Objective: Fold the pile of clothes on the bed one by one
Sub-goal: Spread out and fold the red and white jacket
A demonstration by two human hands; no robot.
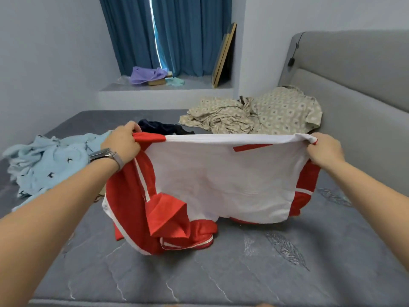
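Fingers of the left hand [122,140] and right hand [325,149] pinch the top edge of a red-and-white jersey [221,180], stretched taut above the grey bed [243,273], its lower hem crumpled on the cover. Behind the jersey lies a dark garment [159,126], mostly hidden, possibly shorts. A light-blue shirt [46,165] lies left of the jersey, partly covered by the left forearm, and a beige patterned garment [261,111] sits beyond it.

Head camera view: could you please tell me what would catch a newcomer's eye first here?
The red and white garment dominates the centre, stretched between the left hand and the right hand above the grey bed. A light blue garment lies crumpled at left, a beige patterned one by the headboard.
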